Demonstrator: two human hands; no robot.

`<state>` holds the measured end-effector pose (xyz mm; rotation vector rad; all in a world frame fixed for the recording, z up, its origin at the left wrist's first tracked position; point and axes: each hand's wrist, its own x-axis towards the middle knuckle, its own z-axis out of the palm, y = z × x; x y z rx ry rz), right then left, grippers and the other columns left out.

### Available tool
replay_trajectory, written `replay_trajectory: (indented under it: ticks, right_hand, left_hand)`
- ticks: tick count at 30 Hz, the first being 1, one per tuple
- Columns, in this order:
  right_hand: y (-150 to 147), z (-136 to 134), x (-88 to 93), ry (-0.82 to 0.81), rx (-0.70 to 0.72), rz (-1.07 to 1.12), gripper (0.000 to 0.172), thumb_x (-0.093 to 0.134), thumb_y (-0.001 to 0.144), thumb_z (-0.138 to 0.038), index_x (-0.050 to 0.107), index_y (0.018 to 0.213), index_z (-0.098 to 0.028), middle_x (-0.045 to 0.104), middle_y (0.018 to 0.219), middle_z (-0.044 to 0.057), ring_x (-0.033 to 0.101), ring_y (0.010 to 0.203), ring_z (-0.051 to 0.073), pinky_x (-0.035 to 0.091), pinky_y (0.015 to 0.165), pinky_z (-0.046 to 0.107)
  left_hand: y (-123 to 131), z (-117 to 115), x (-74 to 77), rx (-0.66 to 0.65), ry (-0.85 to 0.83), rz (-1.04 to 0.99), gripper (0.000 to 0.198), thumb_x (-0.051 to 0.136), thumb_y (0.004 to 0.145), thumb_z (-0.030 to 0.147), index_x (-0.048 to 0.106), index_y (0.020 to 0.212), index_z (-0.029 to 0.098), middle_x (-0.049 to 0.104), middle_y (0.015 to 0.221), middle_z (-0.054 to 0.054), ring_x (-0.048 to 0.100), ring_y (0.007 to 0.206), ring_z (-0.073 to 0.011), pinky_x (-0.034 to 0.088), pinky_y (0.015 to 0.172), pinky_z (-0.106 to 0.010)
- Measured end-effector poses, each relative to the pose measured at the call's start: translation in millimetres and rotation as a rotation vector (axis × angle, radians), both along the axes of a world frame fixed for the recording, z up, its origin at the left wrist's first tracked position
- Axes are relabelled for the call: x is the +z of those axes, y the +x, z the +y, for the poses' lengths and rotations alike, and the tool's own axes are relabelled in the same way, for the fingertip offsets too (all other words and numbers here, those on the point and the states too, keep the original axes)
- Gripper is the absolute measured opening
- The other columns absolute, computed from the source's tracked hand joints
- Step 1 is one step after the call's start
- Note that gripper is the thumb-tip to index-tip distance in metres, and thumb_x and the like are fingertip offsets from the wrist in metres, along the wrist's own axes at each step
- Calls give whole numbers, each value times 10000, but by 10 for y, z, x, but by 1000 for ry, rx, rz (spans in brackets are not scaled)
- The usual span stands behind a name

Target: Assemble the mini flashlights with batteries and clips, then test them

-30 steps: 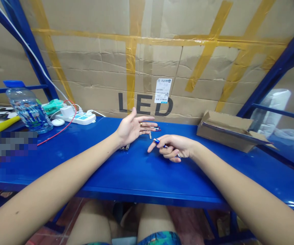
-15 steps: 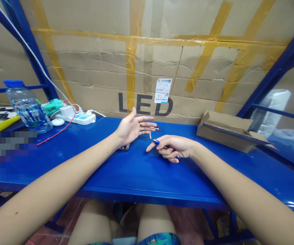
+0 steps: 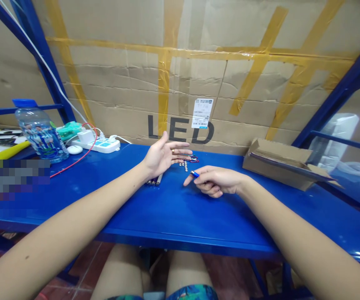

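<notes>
My left hand (image 3: 162, 159) hovers over the blue table (image 3: 173, 212), palm turned sideways and fingers stretched out, holding nothing. Partly hidden below it, several slim tubes (image 3: 154, 182) with metallic ends lie side by side. Past its fingertips are small round silver pieces (image 3: 186, 166) in short rows, and a little heap of thin coloured loops (image 3: 195, 158). Between thumb and fingers, my right hand (image 3: 215, 181) grips a slim blue tube (image 3: 194, 174) with a silver tip; its index finger points out and its other fingers are curled, hiding the rest of the tube.
To the right stands an open cardboard box (image 3: 276, 164). On the left are a water bottle (image 3: 44, 135), a white power strip (image 3: 103, 144), a red cable (image 3: 82, 156) and yellow-handled tools (image 3: 9, 151). A large carton (image 3: 123, 91) marked LED rises behind the table.
The whole view has shifted slightly right. The blue tube's lower end, which showed below my right hand, is now hidden. More silver pieces show beside my left fingers, which stay stretched.
</notes>
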<state>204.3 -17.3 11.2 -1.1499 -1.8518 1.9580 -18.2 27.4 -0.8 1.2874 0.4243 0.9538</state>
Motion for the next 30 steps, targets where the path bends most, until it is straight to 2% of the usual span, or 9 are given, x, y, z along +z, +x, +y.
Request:
replay_trajectory:
  ticks: [3,7,10,13,18,22,25,28,30]
  right_hand:
    - [59,92,61,121,-149,-78,147,581,873,-292,559,965,-179,348,558,-85,249,408,47,158,361,168]
    - [143,519,94,488,-436,-430,124,596,866,-271,501,880,-192,501,602,-33,388,425,65,256,385,197]
    - [160,1021,20,758,-473,-636,94,604,867,-236,553,903,-166,617,668,35,518,507,123,363,452,238]
    - [127,1479,-140,930,-488,-605,89,589,882,-173,611,961,-138,705,808,93,603,639,158,436,569,260]
    - [8,1841,-399,971,-468,-548,159,596,898,-179,695,1015,-139,745,991,105,654,847,177,480,782,278]
    - [-100,1882,-459,947,-443,-526,197,646,861,-215,755,1000,-127,757,994,105,666,850,187,491,799,285]
    - [-188,1865,-441,914,-404,-518,212,681,823,-224,785,984,-134,772,943,94,676,815,195,499,769,285]
    - [-279,1836,-405,909,-357,-505,206,706,800,-250,805,947,-147,779,932,89,679,783,203,504,755,295]
    - [-322,1820,-386,926,-319,-498,205,697,807,-281,812,912,-147,780,906,90,674,754,208,509,739,305]
  left_hand:
    - [-51,27,34,85,11,0,799,256,915,706,633,1258,90,709,1155,-195,626,1142,-336,444,986,-444]
    - [-142,63,84,211,29,9,795,234,917,712,651,1200,96,717,1110,-184,649,1086,-314,482,932,-425]
    - [-201,92,95,266,33,17,774,237,920,707,657,1160,103,720,1074,-172,660,1046,-296,500,880,-403]
    - [-240,128,78,298,15,15,742,251,929,693,667,1111,107,723,1018,-161,675,971,-272,507,825,-375]
    - [-249,162,43,340,6,24,692,278,947,662,675,1062,108,720,951,-155,677,859,-234,499,747,-337]
    - [-225,180,25,373,36,59,640,296,960,619,682,1016,111,715,909,-141,669,801,-207,492,701,-314]
    - [-250,246,-23,528,147,289,456,416,951,493,688,915,129,708,829,-104,644,719,-178,479,682,-304]
    - [-343,354,-106,755,368,641,176,582,837,274,684,759,152,697,740,-59,621,694,-164,473,713,-296]
    - [-422,426,-159,819,361,738,148,563,805,206,690,740,165,702,720,-48,636,708,-171,477,710,-293]
